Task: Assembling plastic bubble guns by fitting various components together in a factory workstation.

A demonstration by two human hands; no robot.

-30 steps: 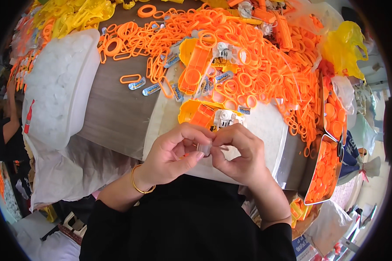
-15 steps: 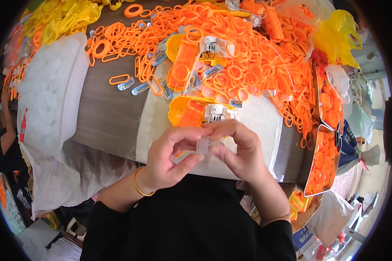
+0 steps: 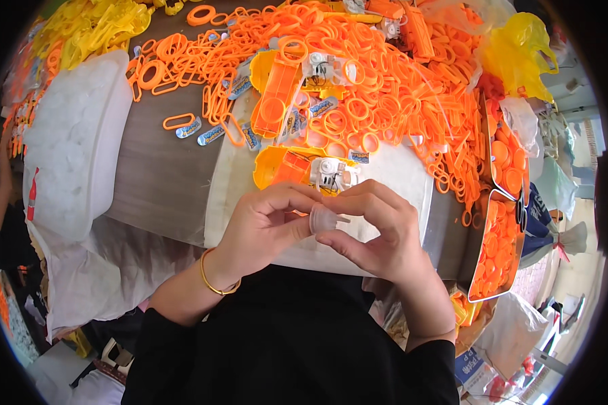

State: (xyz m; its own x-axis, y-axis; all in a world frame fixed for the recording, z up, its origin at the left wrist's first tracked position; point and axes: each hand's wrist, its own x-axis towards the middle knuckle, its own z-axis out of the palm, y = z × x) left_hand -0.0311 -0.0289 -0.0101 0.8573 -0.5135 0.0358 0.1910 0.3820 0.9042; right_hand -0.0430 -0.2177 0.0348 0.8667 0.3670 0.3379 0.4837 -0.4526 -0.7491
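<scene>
In front of my body, both hands meet around a small translucent plastic cap point(image 3: 323, 220), round with a short stem pointing right. My left hand point(image 3: 269, 216) pinches it from the left between thumb and fingers. On the other side my right hand point(image 3: 378, 226) is curled, its index fingertip and thumb tip at the cap's rim. Just beyond the fingers lies a yellow toy half shell point(image 3: 266, 169) with an orange part point(image 3: 292, 167) and a white mechanism with wires point(image 3: 332, 174). A second such half shell point(image 3: 262, 71) sits farther back.
Loose orange rings and frames point(image 3: 385, 88) are heaped across the table's back. A white tub point(image 3: 74, 135) of translucent pieces stands left; boxes of orange discs point(image 3: 496, 250) stand right. Yellow parts point(image 3: 101, 34) lie far left. Blue labels point(image 3: 211, 135) are scattered near the middle.
The cap has turned in my fingers, so its round side and stem now show. My head view has shifted slightly; the things on the table lie as before.
</scene>
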